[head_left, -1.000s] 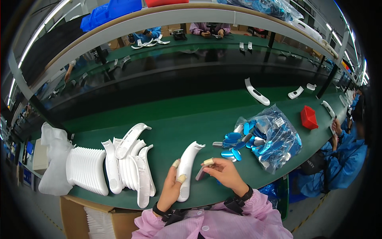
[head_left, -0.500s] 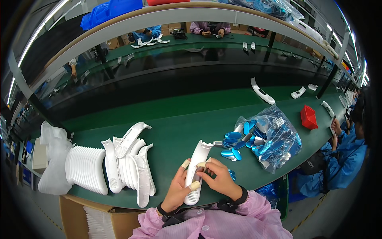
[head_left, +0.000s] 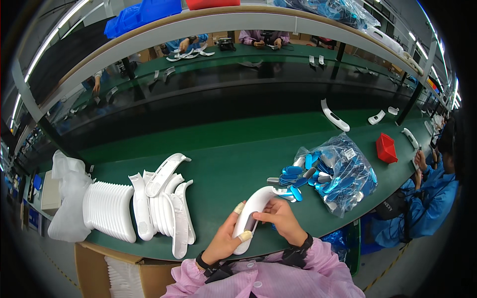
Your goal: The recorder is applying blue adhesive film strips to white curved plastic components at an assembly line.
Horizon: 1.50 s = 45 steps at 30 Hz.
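Observation:
A white curved plastic housing (head_left: 258, 199) with a dark oval recess and a perforated lower end is held in front of my body. My left hand (head_left: 224, 240) is closed around its lower part, with tan finger covers on the thumb and a finger. On the housing's right side, my right hand (head_left: 284, 221) grips it, thumb on the face beside the recess and the other fingers mostly hidden behind. The housing's upper end overlaps the near edge of a pile of oval pieces with blue film (head_left: 293, 175). These pieces spill out of a clear plastic bag (head_left: 343, 174).
White housings (head_left: 164, 208) lie heaped on the green table at left, beside a neat row of more housings (head_left: 108, 211) and foam wrap (head_left: 68, 198). A red bin (head_left: 386, 148) stands at right, near a seated co-worker in blue (head_left: 432, 198). An open carton (head_left: 141, 280) sits below the table edge.
The housing has turned, its upper end swinging right toward the blue pieces. My right hand has shifted right, from fingertips over the recess to a grip on the housing's side.

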Motion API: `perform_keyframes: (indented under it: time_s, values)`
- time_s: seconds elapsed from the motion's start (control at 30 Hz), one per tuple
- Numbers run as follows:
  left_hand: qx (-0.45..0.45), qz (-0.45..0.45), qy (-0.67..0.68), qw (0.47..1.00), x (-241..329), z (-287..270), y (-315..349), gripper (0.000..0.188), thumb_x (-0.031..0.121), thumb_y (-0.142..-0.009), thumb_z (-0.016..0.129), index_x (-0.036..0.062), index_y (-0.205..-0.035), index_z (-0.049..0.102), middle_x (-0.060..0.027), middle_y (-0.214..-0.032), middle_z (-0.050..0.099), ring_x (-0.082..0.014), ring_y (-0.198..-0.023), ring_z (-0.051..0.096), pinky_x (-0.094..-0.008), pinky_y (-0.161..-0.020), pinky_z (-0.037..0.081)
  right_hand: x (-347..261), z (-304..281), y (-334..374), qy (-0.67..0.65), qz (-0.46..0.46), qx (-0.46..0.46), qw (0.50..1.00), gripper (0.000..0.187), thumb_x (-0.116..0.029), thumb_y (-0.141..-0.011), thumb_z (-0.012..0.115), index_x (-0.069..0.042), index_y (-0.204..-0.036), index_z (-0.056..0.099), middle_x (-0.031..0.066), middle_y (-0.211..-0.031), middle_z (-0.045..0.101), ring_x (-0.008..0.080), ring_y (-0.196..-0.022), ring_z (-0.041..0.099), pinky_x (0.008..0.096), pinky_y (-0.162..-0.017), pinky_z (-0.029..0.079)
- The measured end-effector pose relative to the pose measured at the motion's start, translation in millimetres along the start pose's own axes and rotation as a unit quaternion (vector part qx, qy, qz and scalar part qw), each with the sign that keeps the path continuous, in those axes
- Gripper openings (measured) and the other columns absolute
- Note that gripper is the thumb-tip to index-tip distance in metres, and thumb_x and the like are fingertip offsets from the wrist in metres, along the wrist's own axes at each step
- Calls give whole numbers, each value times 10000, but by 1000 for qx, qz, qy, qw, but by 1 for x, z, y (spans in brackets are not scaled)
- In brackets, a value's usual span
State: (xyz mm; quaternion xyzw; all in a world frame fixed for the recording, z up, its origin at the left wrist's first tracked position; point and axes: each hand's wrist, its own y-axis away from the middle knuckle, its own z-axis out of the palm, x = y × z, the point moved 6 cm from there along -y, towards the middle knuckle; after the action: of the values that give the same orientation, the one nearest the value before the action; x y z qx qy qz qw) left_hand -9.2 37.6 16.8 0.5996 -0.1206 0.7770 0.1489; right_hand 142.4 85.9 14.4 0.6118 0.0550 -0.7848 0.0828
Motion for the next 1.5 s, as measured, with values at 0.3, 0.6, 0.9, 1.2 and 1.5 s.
perform_keyframes:
  time_s: [0.3,0.6,0.9,1.2,1.5]
  values:
    - [146,116,59,981,15,-13,-2,758,80,-922,583,28,-1528,130,-138,-1485,314,-229,-1336,381,-349,-1049,377,21,44,31,23,182,-315,931,494,-202,-948,623,-14,-1329,371,77,-910,659,122,-636,653,211,-471,474]
    - [389,94,-615,679,50,-69,38,466,34,-805,653,-53,-1244,520,-266,-1267,474,-438,-1125,461,-477,-962,385,33,-25,-90,-17,190,-95,977,396,-176,-919,664,23,-1204,474,115,-918,668,162,-692,687,255,-574,572]
    - [347,41,-659,666,43,-73,29,432,-19,-763,641,-39,-1188,570,-213,-1132,576,-387,-1032,526,-449,-855,449,-5,-79,-92,423,-156,8,892,322,-84,-803,707,-24,-1113,647,125,-1074,636,247,-896,635,332,-670,517]
    - [297,92,-537,784,31,-61,17,351,-48,-767,601,-7,-1110,662,-155,-1066,586,-266,-751,584,-344,-694,507,-11,-74,-20,651,-220,7,726,280,-117,-703,773,-52,-967,705,83,-903,581,288,-893,559,383,-784,470]
    - [195,73,-456,865,0,-30,-2,391,37,-818,647,35,-1209,626,-195,-1257,499,-279,-976,593,-334,-815,515,-4,-67,-37,648,-168,62,740,193,-181,-697,773,-47,-823,713,99,-842,616,292,-815,624,418,-684,516]
